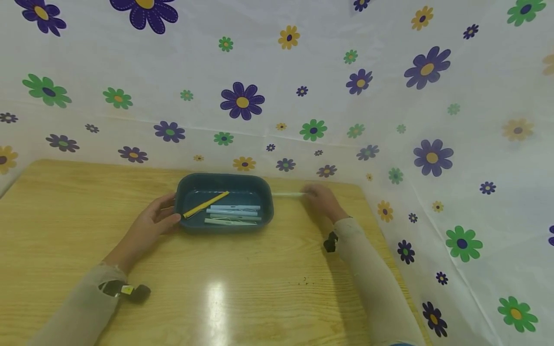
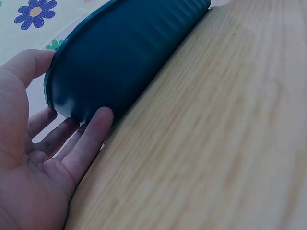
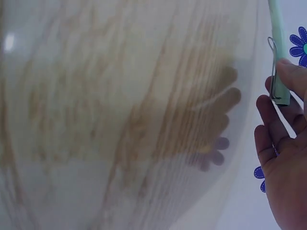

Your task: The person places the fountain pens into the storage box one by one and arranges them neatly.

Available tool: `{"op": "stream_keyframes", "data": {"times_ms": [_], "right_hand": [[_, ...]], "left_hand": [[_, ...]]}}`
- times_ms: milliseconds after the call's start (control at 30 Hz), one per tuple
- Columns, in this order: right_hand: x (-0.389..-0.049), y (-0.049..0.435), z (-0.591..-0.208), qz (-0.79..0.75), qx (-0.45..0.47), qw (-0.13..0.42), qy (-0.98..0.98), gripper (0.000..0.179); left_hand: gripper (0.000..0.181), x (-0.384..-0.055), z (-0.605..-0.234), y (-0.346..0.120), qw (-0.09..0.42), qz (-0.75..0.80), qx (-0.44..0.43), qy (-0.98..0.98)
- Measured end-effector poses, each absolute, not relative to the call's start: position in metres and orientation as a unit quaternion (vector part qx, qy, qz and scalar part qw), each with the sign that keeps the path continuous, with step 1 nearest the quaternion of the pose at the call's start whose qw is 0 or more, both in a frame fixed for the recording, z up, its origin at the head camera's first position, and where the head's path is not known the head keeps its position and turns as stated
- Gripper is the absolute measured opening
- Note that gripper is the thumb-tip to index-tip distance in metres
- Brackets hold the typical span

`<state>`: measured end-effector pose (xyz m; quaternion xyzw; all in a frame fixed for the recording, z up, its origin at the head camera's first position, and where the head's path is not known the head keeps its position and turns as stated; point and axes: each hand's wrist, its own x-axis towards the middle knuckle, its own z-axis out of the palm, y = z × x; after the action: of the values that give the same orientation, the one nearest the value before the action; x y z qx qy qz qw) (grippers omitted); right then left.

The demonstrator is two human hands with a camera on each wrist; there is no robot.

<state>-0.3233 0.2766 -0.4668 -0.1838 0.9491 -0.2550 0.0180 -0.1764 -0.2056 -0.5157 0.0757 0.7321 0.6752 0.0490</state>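
My left hand (image 1: 151,221) grips the left end of a dark blue-green, rounded rectangular tray (image 1: 242,185), with the thumb near its front corner and the other fingers spread against the end wall and rim. My right hand (image 1: 322,198), well apart from the left, pinches a slim pale green pen (image 3: 279,43) between thumb and fingertips near the end with the wire clip. That pen is outside the tray, beyond its right side, lying roughly level and pointing toward the rim; from the head view I cannot tell whether its far end touches the tray. Inside the tray, a slim yellow pen (image 1: 207,204) slants across the left part, its far end toward the back wall. To its right, two pale blue pens (image 1: 235,207), a grey-green pen (image 1: 242,218) and a light green pen (image 1: 212,221) lie side by side, nearly parallel to the tray's long sides. The tray sits on a light wood-grain table (image 1: 259,278), near its back edge, where a white cloth (image 1: 190,62) printed with purple, green and yellow flowers hangs.
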Motion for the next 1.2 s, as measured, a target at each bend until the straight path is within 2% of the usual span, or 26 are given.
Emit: {"op": "stream_keyframes", "data": {"times_ms": [467, 933, 1200], "right_hand": [[-0.3216, 0.2793, -0.4712, -0.24, -0.187, 0.059, 0.951, 0.018], [-0.32, 0.278, -0.4701, -0.246, -0.181, 0.064, 0.95, 0.022], [-0.3245, 0.2782, -0.4737, -0.234, -0.187, 0.047, 0.953, 0.019]], "left_hand": [[0.065, -0.1767, -0.5163, -0.2053, 0.047, 0.681, 0.082, 0.726], [0.066, -0.174, -0.5127, -0.2035, 0.051, 0.688, 0.082, 0.719], [0.065, -0.1738, -0.511, -0.2031, 0.049, 0.687, 0.084, 0.72]]}}
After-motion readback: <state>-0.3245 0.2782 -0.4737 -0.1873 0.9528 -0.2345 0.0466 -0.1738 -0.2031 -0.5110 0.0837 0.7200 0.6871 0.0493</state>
